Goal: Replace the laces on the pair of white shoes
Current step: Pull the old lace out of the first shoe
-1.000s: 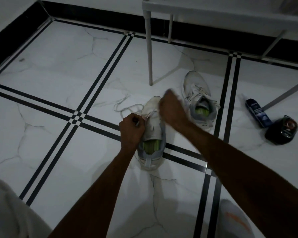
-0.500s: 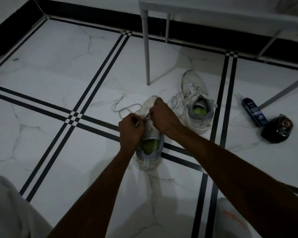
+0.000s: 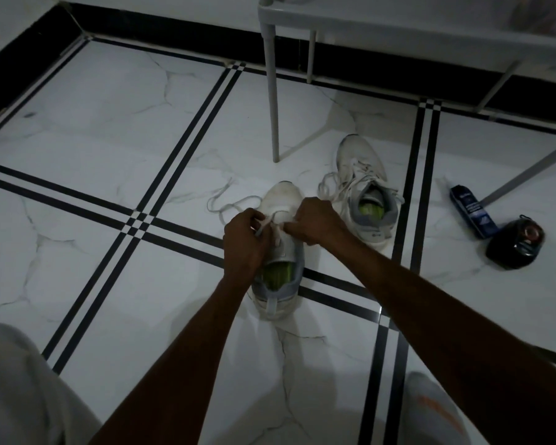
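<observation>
Each grip, left hand and right hand, pinches one lace (two white shoes counted).

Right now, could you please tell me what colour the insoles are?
Bright lime green insole, seen best in the head view.

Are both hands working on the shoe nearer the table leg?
No, the left hand and right hand pinch the lace on the nearer shoe.
</observation>
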`<action>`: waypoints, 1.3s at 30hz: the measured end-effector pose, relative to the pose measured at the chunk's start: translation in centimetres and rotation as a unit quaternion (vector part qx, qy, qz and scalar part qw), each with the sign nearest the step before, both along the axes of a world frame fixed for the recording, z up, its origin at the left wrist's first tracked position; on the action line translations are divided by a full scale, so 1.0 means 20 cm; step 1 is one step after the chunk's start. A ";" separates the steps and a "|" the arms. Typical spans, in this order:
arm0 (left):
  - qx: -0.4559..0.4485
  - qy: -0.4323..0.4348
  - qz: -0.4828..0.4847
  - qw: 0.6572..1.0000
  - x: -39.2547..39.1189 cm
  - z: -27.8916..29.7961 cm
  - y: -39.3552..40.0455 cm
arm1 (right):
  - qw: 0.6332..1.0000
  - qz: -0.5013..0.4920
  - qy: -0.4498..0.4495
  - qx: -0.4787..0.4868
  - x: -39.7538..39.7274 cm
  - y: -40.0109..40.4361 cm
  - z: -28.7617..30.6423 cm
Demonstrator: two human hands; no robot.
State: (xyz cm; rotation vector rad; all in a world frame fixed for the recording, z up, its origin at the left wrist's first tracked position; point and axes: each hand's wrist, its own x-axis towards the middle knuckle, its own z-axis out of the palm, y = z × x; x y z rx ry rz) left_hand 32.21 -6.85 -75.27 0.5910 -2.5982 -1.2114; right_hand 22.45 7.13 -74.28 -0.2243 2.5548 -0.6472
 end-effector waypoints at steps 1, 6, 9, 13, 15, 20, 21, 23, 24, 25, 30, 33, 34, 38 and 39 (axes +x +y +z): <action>-0.023 0.008 -0.016 1.000 -0.01 0.01 -0.01 | 1.000 -0.021 -0.005 -0.014 -0.01 0.01 -0.01; -0.189 -0.068 -0.132 0.971 -0.03 0.05 0.01 | 1.000 -0.014 0.004 -0.024 0.00 0.03 0.00; -0.207 -0.064 -0.144 0.966 -0.02 0.03 0.10 | 0.999 -0.023 0.016 -0.044 0.04 0.01 -0.01; -0.154 -0.024 -0.140 0.978 -0.06 0.02 0.11 | 0.999 -0.028 0.011 -0.042 0.03 0.02 0.00; -0.113 -0.010 -0.141 0.983 -0.09 0.03 0.08 | 0.998 -0.030 0.017 -0.044 0.03 0.03 -0.01; 0.039 0.031 0.122 0.991 -0.10 0.02 -0.01 | 0.996 -0.052 -0.009 -0.076 0.03 0.05 -0.02; 0.057 0.015 0.146 0.988 -0.09 0.01 -0.01 | 0.995 -0.054 -0.011 -0.078 0.04 0.05 -0.02; 0.055 0.023 0.084 0.995 -0.08 0.01 0.00 | 0.995 -0.054 -0.008 -0.079 0.04 0.04 -0.03; 0.038 0.039 0.018 0.998 -0.07 0.01 0.00 | 0.995 -0.055 -0.007 -0.081 0.04 0.03 -0.02; 0.003 0.044 -0.051 0.998 -0.07 0.01 0.01 | 0.995 -0.059 -0.010 -0.083 0.04 0.02 -0.02; -0.254 -0.002 -0.198 0.947 -0.12 0.02 0.01 | 0.997 -0.047 0.000 -0.069 0.02 0.00 -0.02; -0.292 -0.006 -0.188 0.938 -0.14 0.03 0.05 | 0.997 -0.038 -0.003 -0.069 0.03 0.01 -0.03; -0.311 0.001 -0.183 0.932 -0.14 0.03 0.06 | 0.997 -0.041 -0.005 -0.070 0.03 0.02 -0.03; -0.160 0.039 0.110 0.980 -0.15 0.06 -0.12 | 0.995 -0.044 0.001 -0.090 0.02 0.08 -0.01; -0.096 0.035 0.202 0.974 -0.15 0.07 -0.23 | 0.994 -0.042 0.004 -0.098 0.02 0.09 -0.01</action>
